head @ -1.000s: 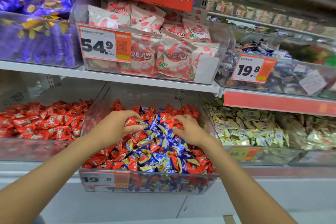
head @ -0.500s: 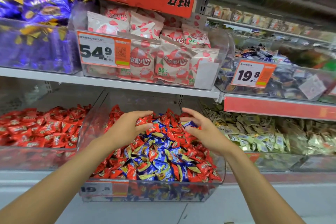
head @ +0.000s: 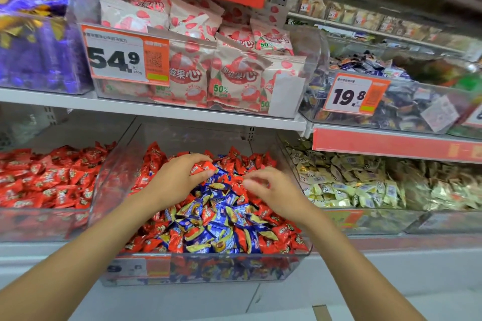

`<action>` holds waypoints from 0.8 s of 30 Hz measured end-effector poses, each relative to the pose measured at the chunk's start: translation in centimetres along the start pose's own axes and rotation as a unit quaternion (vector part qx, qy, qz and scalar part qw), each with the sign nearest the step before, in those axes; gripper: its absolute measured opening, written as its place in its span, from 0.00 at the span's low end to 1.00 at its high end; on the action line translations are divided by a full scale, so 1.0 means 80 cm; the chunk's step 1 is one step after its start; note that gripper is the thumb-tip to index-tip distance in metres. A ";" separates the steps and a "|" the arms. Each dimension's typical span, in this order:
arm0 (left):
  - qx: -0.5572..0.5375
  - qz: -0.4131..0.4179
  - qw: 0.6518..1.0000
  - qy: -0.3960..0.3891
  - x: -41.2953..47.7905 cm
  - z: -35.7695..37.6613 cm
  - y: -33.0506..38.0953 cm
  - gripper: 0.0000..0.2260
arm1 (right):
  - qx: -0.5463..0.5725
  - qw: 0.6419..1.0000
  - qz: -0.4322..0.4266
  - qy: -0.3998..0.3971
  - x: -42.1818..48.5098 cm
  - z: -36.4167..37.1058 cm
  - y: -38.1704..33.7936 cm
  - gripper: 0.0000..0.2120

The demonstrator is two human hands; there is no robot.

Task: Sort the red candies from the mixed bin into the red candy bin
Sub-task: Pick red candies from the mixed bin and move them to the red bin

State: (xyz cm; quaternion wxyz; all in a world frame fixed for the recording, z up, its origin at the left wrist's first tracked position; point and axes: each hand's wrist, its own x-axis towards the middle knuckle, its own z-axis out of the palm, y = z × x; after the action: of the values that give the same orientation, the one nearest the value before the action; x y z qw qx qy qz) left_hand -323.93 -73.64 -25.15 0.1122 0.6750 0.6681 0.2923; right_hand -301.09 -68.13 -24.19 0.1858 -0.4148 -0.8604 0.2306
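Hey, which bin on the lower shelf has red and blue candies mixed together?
The middle bin, where the left hand grips red candies; the left bin is all red, the right bin pale gold.

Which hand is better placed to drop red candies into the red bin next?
Left: the left hand holds red candies and is nearer the red bin; the right hand is on the far side.

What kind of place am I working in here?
Most likely a shop's bulk-sweets aisle. Clear bins of loose wrapped candies, such as the mixed bin, sit in rows under a white shelf. The bins above carry orange price labels: a 54.9 tag and a 19.8 tag.
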 end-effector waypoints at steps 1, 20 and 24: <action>0.009 0.002 1.000 0.000 -0.003 0.000 0.001 0.20 | -0.030 0.998 -0.002 -0.046 0.001 0.007 0.002 0.21; 0.001 0.039 0.995 -0.089 0.021 0.015 0.031 0.17 | 0.188 0.982 -0.013 0.016 -0.010 -0.029 -0.004 0.07; 0.068 -0.015 0.988 -0.138 0.025 0.020 0.016 0.12 | 0.268 0.963 0.015 0.003 -0.014 -0.032 -0.006 0.06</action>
State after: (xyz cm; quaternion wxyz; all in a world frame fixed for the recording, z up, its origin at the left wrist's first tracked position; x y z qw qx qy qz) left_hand -322.16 -71.46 -25.26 0.1619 0.7047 0.6745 0.1487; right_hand -299.44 -68.69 -21.96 0.2891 -0.3632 -0.7606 0.4539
